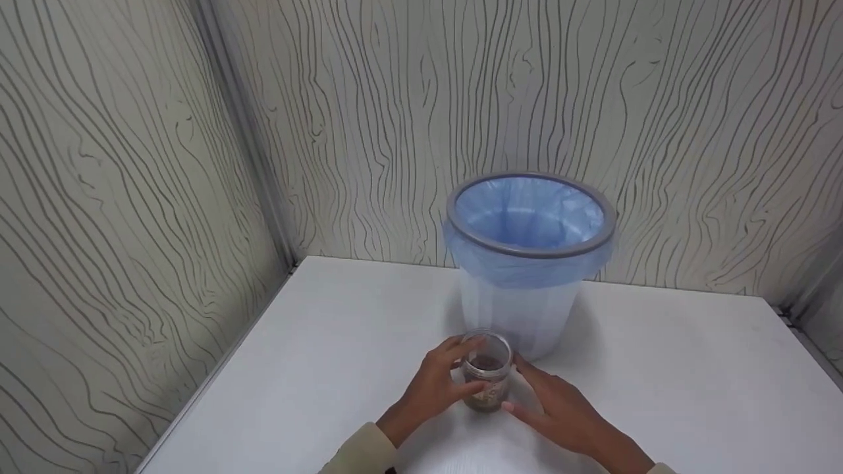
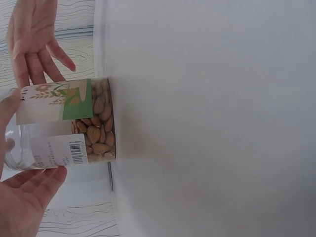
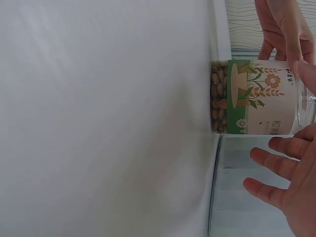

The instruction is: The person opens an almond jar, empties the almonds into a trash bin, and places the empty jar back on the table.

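A clear jar of almonds [image 1: 486, 388] stands upright and uncovered on the white table, with nuts in its lower part. Its label [image 3: 269, 101] is white and green with printed flowers; a barcode [image 2: 75, 152] shows in the left wrist view. My left hand [image 1: 428, 385] grips the jar near its top, thumb on the near side and fingers round the far side. On the jar's other side is my right hand [image 1: 566, 411], fingers spread. Its index fingertip lies close to the jar's rim; whether it touches I cannot tell.
Just behind the jar stands a white bin [image 1: 514, 309] with a grey rim ring and a blue bag [image 1: 527, 270] folded over its edge. Wood-grain patterned panels [image 1: 369, 131] rise behind the white table [image 1: 316, 368] and along its left side.
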Demonstrator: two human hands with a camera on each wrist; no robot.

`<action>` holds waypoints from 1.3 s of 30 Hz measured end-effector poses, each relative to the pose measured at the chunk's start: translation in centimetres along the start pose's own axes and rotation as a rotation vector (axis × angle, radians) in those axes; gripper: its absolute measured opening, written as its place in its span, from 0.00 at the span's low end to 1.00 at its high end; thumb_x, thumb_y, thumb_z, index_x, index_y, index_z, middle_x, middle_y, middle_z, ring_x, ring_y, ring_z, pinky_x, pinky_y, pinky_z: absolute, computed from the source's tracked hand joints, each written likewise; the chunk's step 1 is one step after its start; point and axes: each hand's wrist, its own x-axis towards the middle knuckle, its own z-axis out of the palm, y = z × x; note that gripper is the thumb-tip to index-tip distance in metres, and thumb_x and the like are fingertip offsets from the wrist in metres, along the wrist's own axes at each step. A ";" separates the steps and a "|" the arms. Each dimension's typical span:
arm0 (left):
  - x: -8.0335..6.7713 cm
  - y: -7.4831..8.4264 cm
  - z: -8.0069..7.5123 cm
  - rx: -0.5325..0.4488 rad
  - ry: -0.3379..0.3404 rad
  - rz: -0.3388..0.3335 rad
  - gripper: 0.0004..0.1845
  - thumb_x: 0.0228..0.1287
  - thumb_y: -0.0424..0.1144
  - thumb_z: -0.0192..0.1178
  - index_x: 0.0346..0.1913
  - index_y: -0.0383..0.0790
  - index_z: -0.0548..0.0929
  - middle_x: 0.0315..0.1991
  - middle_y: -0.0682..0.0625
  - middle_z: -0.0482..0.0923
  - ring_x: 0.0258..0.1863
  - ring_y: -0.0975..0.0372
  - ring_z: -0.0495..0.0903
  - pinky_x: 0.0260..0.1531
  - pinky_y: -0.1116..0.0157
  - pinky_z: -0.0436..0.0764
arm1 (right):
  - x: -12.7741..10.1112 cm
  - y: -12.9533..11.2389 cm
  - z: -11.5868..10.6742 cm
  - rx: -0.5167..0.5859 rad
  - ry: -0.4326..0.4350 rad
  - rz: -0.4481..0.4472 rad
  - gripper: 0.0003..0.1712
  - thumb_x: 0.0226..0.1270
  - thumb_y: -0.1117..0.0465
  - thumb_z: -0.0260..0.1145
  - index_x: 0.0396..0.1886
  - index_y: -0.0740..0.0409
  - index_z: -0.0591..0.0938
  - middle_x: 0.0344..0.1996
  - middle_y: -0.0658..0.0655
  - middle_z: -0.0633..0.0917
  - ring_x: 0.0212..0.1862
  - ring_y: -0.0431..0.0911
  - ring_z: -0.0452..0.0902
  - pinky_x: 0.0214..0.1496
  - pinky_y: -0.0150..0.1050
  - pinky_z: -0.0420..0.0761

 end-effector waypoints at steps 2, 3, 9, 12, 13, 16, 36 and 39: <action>0.1 0.0 0.1 -0.009 0.005 0.000 0.40 0.58 0.48 0.74 0.73 0.50 0.72 0.66 0.52 0.73 0.65 0.60 0.75 0.51 0.68 0.82 | -0.1 0.0 -0.1 0.003 0.006 -0.001 0.49 0.73 0.35 0.60 0.81 0.58 0.56 0.76 0.58 0.65 0.72 0.58 0.67 0.65 0.63 0.72; 0.1 0.0 0.2 -0.016 0.007 -0.002 0.40 0.58 0.48 0.74 0.73 0.49 0.72 0.66 0.52 0.73 0.65 0.60 0.75 0.51 0.67 0.82 | -0.1 0.0 -0.1 0.004 0.009 -0.003 0.49 0.73 0.36 0.60 0.81 0.58 0.57 0.76 0.58 0.65 0.72 0.58 0.67 0.65 0.63 0.72; 0.2 0.2 0.3 -0.024 0.034 -0.018 0.38 0.57 0.49 0.75 0.72 0.50 0.75 0.66 0.52 0.75 0.64 0.59 0.76 0.49 0.68 0.82 | -0.2 -0.2 -0.2 0.001 0.031 -0.024 0.47 0.73 0.37 0.61 0.81 0.57 0.58 0.76 0.57 0.66 0.73 0.56 0.66 0.66 0.62 0.72; 0.1 0.4 0.3 -0.021 0.047 -0.033 0.38 0.57 0.50 0.76 0.71 0.51 0.76 0.65 0.52 0.75 0.63 0.60 0.77 0.48 0.68 0.82 | -0.2 -0.3 -0.2 -0.009 0.045 -0.038 0.47 0.73 0.38 0.61 0.81 0.56 0.58 0.76 0.57 0.66 0.72 0.55 0.67 0.65 0.61 0.73; 0.1 0.4 0.4 -0.024 0.052 -0.039 0.37 0.57 0.50 0.76 0.71 0.51 0.76 0.65 0.52 0.76 0.63 0.60 0.77 0.47 0.69 0.83 | -0.2 -0.3 -0.2 -0.013 0.050 -0.042 0.47 0.73 0.38 0.61 0.81 0.57 0.58 0.76 0.57 0.67 0.72 0.54 0.67 0.65 0.60 0.73; 0.1 0.6 0.4 -0.047 0.074 -0.058 0.37 0.57 0.51 0.76 0.70 0.52 0.77 0.64 0.51 0.76 0.62 0.59 0.77 0.45 0.69 0.83 | -0.2 -0.5 -0.3 -0.018 0.068 -0.049 0.47 0.73 0.37 0.61 0.80 0.59 0.59 0.75 0.58 0.68 0.71 0.54 0.68 0.65 0.60 0.73; 0.9 2.2 0.2 -0.256 0.177 -0.138 0.36 0.58 0.52 0.75 0.70 0.53 0.77 0.63 0.53 0.79 0.57 0.56 0.82 0.42 0.64 0.85 | -0.8 -1.6 -0.5 -0.086 0.246 -0.080 0.50 0.71 0.39 0.65 0.82 0.51 0.54 0.77 0.52 0.62 0.70 0.53 0.70 0.64 0.56 0.76; 1.0 2.5 0.2 -0.265 0.191 -0.148 0.36 0.57 0.52 0.75 0.70 0.53 0.77 0.63 0.54 0.79 0.56 0.56 0.83 0.42 0.64 0.86 | -0.9 -1.9 -0.6 -0.090 0.262 -0.079 0.50 0.70 0.41 0.67 0.83 0.48 0.53 0.78 0.50 0.61 0.71 0.52 0.70 0.65 0.55 0.75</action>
